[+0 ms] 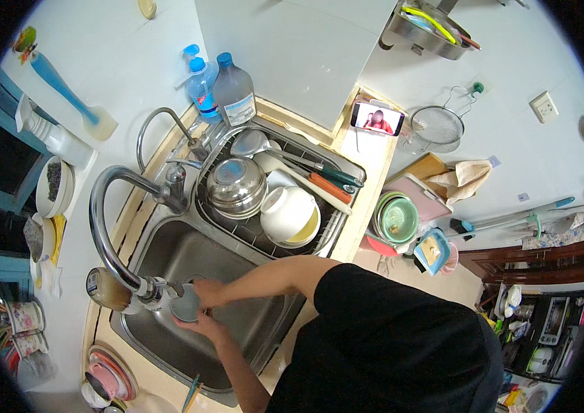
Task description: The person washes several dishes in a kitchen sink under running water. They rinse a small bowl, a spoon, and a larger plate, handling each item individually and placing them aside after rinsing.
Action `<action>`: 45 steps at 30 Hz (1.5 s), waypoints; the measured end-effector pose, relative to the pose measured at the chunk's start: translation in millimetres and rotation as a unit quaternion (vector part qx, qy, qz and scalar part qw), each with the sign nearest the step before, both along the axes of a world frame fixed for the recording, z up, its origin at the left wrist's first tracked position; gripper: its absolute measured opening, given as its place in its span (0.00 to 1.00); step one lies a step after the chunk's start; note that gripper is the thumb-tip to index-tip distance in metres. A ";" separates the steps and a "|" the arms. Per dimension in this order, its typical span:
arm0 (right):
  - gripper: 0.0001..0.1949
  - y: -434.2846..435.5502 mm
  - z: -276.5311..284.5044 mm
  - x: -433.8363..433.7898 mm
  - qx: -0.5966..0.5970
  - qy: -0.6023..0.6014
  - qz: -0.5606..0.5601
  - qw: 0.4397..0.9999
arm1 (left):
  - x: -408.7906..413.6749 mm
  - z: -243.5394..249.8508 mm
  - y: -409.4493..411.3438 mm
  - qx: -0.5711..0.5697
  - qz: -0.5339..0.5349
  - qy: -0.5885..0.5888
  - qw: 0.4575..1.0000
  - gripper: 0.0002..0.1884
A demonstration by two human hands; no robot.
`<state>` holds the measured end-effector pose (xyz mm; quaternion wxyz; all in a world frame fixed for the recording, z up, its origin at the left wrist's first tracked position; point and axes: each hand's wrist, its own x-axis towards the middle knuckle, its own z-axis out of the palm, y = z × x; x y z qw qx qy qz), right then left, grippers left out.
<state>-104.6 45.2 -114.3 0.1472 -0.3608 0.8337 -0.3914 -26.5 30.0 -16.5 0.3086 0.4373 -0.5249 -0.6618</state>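
A small grey bowl point(185, 303) is held over the stainless-steel sink basin point(168, 340), close by the nozzle of the chrome faucet point(97, 222). My left hand point(200, 325) grips its lower edge from below in the view. On the bowl's right side is my right hand point(209, 294), its fingers partly hidden at the rim. Whether water is running cannot be made out. Beyond the right forearm, a wire dish rack point(330, 232) bears metal bowls point(236, 180), a white bowl point(287, 212), a yellow-lined bowl point(306, 229) and several long-handled utensils point(341, 175).
Bottles point(234, 88) stand behind the rack. A jar point(109, 289) is beside the faucet. Pink dishes point(111, 377) and chopsticks point(192, 392) lie near the sink's lower edge. A propped phone point(377, 118) stands at the counter's far end, with stacked basins point(398, 219) beyond the counter.
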 end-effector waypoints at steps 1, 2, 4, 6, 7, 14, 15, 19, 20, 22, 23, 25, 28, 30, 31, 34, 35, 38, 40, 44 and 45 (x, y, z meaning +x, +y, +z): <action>0.14 0.7 2.1 -11.7 -0.047 0.147 0.035 0.987 | 0.0 13.8 2.9 0.076 0.001 0.003 0.997 0.36; 0.13 -6.0 6.4 -27.8 0.012 0.165 0.134 0.977 | 7.8 8.1 -4.7 0.125 -0.059 -0.009 0.990 0.36; 0.12 -34.8 71.9 -56.2 0.112 0.208 0.349 0.907 | 38.3 -8.6 -45.0 0.209 -0.150 -0.023 0.966 0.37; 0.11 -25.9 41.6 -67.4 0.027 0.024 0.352 0.935 | 28.7 -35.2 -49.9 0.312 -0.237 -0.015 0.920 0.38; 0.10 -29.6 47.5 -62.5 0.017 -0.022 0.340 0.940 | 34.1 -47.4 -59.4 0.356 -0.259 -0.005 0.898 0.39; 0.10 -12.9 20.7 -0.3 0.093 -0.054 0.006 0.994 | 7.6 -19.2 -6.7 0.073 0.056 0.040 0.995 0.39; 0.10 -12.6 23.5 10.6 0.092 -0.169 -0.005 0.981 | 5.9 -20.8 -6.8 0.025 0.070 0.042 0.996 0.39; 0.10 -6.4 13.1 0.5 0.060 0.105 0.053 0.991 | 18.3 -14.8 -11.5 0.113 0.029 0.048 0.992 0.40; 0.10 -12.1 19.6 -10.7 0.093 0.164 0.139 0.972 | 28.4 -28.7 -26.6 0.153 -0.025 0.045 0.987 0.39; 0.10 -36.7 66.5 -36.8 0.140 0.281 0.324 0.892 | 58.7 -48.8 -64.8 0.213 -0.105 0.036 0.971 0.37; 0.09 -29.4 62.1 -51.5 0.144 0.295 0.368 0.870 | 53.9 -52.1 -62.1 0.244 -0.176 0.020 0.953 0.36; 0.08 -35.1 58.1 -59.7 0.132 0.329 0.474 0.806 | 39.3 -14.2 -52.3 0.271 -0.279 -0.017 0.921 0.37; 0.08 -40.6 99.6 -31.0 0.128 0.438 0.611 0.648 | 50.4 -27.1 -59.1 0.245 -0.325 -0.131 0.904 0.39; 0.08 -29.3 90.1 -32.8 0.138 0.349 0.522 0.766 | 57.3 -49.2 -64.9 0.197 -0.314 -0.171 0.913 0.39; 0.09 -28.1 90.4 -32.0 0.138 0.305 0.479 0.811 | 64.1 -59.4 -71.0 0.172 -0.298 -0.188 0.920 0.40; 0.14 5.8 97.8 -27.2 0.140 0.184 0.299 0.926 | 68.9 -81.2 -76.3 0.177 -0.136 -0.067 0.972 0.35; 0.17 6.1 69.0 -18.8 0.135 0.088 0.193 0.968 | 58.6 -83.6 -67.9 0.179 -0.076 -0.052 0.979 0.35; 0.29 4.2 11.0 19.0 0.135 -0.124 0.010 0.983 | 18.1 -64.3 -22.0 0.168 0.032 0.030 0.985 0.36; 0.37 12.0 76.4 24.0 0.171 -0.049 0.123 0.976 | 45.9 -79.4 -40.5 0.146 0.050 0.066 0.986 0.38; 0.21 -5.3 74.8 -43.6 0.181 0.267 0.341 0.883 | 38.4 -84.6 -38.7 0.238 -0.099 -0.066 0.964 0.38; 0.18 -16.4 98.2 -44.7 0.159 0.277 0.437 0.841 | 39.9 -82.7 -45.8 0.276 -0.166 -0.092 0.942 0.39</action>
